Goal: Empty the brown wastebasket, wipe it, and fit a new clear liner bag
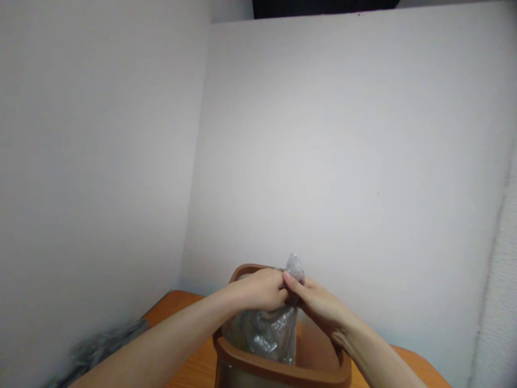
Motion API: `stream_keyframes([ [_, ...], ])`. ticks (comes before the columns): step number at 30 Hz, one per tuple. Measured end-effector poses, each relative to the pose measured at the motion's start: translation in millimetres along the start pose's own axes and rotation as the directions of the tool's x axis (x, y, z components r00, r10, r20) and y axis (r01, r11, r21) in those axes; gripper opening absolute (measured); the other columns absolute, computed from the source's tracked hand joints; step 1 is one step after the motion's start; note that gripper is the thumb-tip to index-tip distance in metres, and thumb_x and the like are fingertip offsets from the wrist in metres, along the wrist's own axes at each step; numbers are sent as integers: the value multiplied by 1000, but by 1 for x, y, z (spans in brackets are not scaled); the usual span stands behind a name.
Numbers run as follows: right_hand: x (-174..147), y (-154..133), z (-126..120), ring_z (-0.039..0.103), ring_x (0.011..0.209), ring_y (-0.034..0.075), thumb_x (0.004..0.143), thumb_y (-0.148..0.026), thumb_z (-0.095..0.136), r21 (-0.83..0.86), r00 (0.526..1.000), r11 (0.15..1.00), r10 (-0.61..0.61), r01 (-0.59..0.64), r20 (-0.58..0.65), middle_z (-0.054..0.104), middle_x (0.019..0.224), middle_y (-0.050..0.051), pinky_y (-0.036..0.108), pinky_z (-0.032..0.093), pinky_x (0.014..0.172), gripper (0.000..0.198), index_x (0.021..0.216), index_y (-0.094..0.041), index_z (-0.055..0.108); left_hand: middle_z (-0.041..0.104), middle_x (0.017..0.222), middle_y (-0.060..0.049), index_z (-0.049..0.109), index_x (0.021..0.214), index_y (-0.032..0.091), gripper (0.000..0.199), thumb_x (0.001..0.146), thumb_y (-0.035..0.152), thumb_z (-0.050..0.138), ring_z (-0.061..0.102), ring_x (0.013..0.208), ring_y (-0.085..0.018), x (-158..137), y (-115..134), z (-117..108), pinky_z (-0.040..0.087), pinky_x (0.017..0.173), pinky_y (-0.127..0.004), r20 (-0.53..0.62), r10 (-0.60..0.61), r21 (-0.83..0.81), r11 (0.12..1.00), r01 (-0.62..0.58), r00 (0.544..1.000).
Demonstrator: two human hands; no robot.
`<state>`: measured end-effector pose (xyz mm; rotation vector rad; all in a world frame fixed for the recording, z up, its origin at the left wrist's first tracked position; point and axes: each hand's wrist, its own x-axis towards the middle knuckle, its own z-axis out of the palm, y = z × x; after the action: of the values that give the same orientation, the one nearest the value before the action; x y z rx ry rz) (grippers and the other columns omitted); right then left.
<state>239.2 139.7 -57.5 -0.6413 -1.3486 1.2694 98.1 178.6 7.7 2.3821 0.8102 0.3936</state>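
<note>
- Left hand (269,288): fingers curled on the plastic bag (270,334)
- Right hand (315,299): pinching the bag's gathered top
- Plastic bag: lower centre of the frame, partly inside the brown-rimmed bin (258,364)

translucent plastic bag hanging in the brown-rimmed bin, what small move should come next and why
Probably draw the gathered top of the translucent plastic bag tighter between the bare right hand and bare left hand: both meet at it, a tip sticks up above them, and its wrinkled body hangs inside the brown-rimmed bin. Whether there's a knot is hidden.
</note>
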Motion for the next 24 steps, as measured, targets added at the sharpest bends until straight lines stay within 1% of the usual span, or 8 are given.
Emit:
stream_keyframes([
  [5,7,3,-2,67,95,28,65,-63,78,157,985,988,29,-3,-168,77,93,9,41,42,101,51,88,-17,77,61,72,-2,66,76,19,20,64,32,76,55,69,-21,-3,-6,-4,40,65,-30,69,-46,138,990,36,997],
  [8,8,3,-4,67,89,25,64,-58,81,278,967,961,66,5,-245,77,93,9,38,47,91,48,88,-16,77,58,60,0,62,69,18,17,72,33,68,54,56,-16,-2,-18,-11,40,55,-26,183,-109,88,992,94,977],
  [10,6,2,-5,67,83,23,67,-55,80,324,958,945,54,42,-281,77,91,9,36,49,84,44,86,-16,76,58,60,-1,60,67,17,26,79,40,62,53,55,-15,-2,-24,-14,41,53,-24,260,-116,34,993,111,959],
  [13,2,-1,-3,67,75,22,75,-56,74,309,978,950,22,44,-207,76,81,8,36,50,80,42,85,-15,75,56,62,0,60,70,18,37,89,48,49,52,58,-13,-4,-24,-16,41,57,-23,315,-86,-13,995,95,945],
  [15,-1,-3,0,67,74,22,80,-55,70,248,995,969,9,15,-95,74,77,8,36,50,79,41,89,-15,74,53,64,0,57,71,19,38,93,46,42,49,60,-13,-6,-20,-13,39,58,-23,278,-59,-16,998,67,959],
  [19,-1,0,4,66,96,21,78,-49,76,119,1000,993,-22,22,-6,74,103,7,34,48,91,43,109,-20,71,49,65,1,48,66,20,31,92,37,45,44,61,-13,-7,-11,-4,35,58,-24,182,-5,-12,1000,7,983],
  [21,1,3,3,68,84,21,77,-52,75,92,1000,996,-11,13,-15,75,96,8,35,51,82,45,106,-18,72,50,63,1,51,64,20,29,90,34,49,45,58,-13,-7,-9,-2,34,56,-25,199,-11,-21,1000,15,980],
  [24,2,5,-2,66,59,20,77,-54,73,182,996,983,42,-27,-79,75,80,8,34,52,61,43,95,-15,74,56,62,1,58,64,19,27,86,35,55,49,57,-13,-8,-7,-4,37,57,-25,272,-49,-68,995,70,961],
])
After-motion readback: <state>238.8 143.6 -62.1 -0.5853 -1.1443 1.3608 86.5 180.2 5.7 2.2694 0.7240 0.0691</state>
